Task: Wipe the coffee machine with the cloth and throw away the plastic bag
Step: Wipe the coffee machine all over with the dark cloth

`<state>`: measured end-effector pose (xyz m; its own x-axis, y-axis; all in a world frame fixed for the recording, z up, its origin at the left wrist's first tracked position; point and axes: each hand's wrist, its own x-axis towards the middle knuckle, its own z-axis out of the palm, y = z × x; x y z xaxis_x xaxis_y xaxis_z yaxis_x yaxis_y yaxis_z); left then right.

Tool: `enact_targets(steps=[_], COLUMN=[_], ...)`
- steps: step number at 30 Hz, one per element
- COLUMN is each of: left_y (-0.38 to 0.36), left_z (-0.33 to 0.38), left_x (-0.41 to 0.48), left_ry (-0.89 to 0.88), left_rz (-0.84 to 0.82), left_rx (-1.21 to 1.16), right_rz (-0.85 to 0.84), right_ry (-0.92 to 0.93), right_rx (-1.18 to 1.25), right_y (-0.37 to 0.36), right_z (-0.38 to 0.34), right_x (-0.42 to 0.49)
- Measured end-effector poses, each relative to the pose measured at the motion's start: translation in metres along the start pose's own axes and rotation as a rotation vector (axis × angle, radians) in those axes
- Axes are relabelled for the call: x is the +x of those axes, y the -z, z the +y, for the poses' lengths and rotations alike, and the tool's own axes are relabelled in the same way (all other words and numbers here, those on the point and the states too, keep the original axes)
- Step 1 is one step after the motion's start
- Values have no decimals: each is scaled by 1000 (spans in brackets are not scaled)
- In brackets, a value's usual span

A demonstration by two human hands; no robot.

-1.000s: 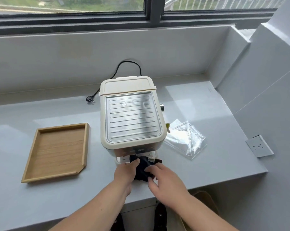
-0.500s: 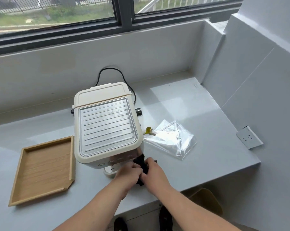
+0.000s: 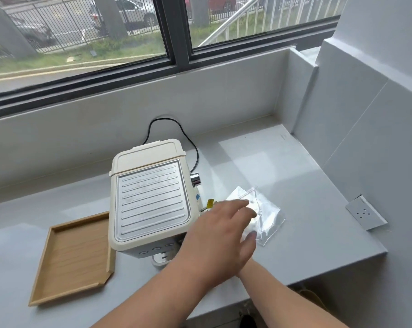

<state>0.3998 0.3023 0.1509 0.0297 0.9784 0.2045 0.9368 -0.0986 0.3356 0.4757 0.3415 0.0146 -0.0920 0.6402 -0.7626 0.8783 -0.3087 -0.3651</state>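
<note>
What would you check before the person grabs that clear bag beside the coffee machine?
1. Left hand open, fingers spread toward the clear crinkled plastic bag: ok.
2. Bag lies flat on the grey counter, nothing on top of it: ok.
3. Fingers already touching the bag: cannot tell.
4. Right hand's state: cannot tell; it is hidden under the left hand.
5. Cloth's whereabouts: cannot tell; none is visible.
6. A bin to throw the bag into: not ok; none is in view.

Right hand (image 3: 252,235) mostly hidden under left hand (image 3: 220,235) (grip unreadable); plastic bag (image 3: 266,216) partly covered; cloth unseen.
</note>
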Motion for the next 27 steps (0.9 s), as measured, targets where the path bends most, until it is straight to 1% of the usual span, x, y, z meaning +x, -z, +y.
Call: enact_targets(steps=[1,2,3,5,7,10,12,15,20,24,26,27], left_y=[6,14,23,41,57,68,65,57,55,55,54,54], left_z=[-7,-17,-30,-64,-102,-145,-157,-159,-159,-159,-161,-161], left_x=[6,12,17,24,23,14,9,7,7,8,7,8], left_ry=[-20,-2,57,248,423,575,599,589,592,591,591,590], left_rz=[71,112,126,93,11,-118,-149,-111,-100,-96,-91,-90], left_rx=[18,41,64,128,199,227,216,223,219,225,223,223], right_rz=[-53,-84,-58,-48,-67,-150,-184,-225,-282,-311,-317,-322], right_ry=[181,209,234,239,216,128,85,77,27,39,26,51], right_rx=[251,341,403,491,578,723,744,764,717,614,620,627], right_y=[-8,-1,4,3,-3,3,10,16,28,42,49,51], right_z=[4,-9,-13,-13,-17,-22,-25,-39,-67,-86,-99,-106], right_x=[6,11,24,37,50,65,75,88,110,121,125,126])
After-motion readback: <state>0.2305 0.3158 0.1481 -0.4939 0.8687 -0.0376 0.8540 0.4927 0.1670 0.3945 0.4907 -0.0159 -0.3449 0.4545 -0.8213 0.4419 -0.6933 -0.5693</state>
